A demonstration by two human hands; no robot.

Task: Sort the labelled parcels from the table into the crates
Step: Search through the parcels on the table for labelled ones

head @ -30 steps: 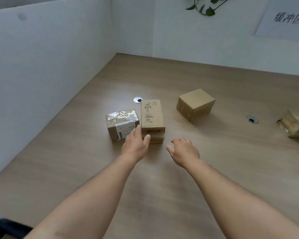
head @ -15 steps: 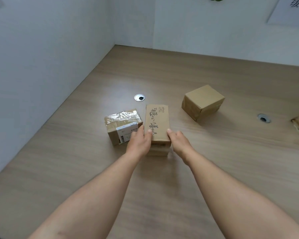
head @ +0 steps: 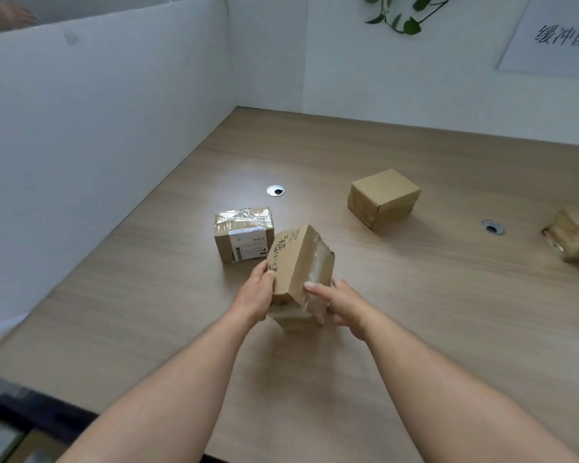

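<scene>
Wood-grain tabletop (head: 415, 329) boxed in by white partition walls (head: 97, 128) on left and back. Nearest: both bare forearms reach in from the bottom edge. Left hand (head: 256, 292) and right hand (head: 340, 304) clamp a long printed carton (head: 293, 259) between them, left grip closed on its printed side, right grip closed on its taped side. Carton is tilted, near end low, far end raised; whether the low end touches the tabletop is unclear. Just beyond it, left, a taped parcel with white shipping label (head: 243, 237) sits on the tabletop, very close to the held carton; can't tell if touching. Past that a round cable grommet (head: 275, 190). Farther right, plain brown box (head: 383, 197), well apart from the others. Second grommet (head: 492, 227) right of it. At the right edge, a blurred tape-wrapped parcel (head: 574, 233), partly cut off. Back wall: paper sign with characters (head: 555, 38) and hanging green leaves (head: 401, 15).
</scene>
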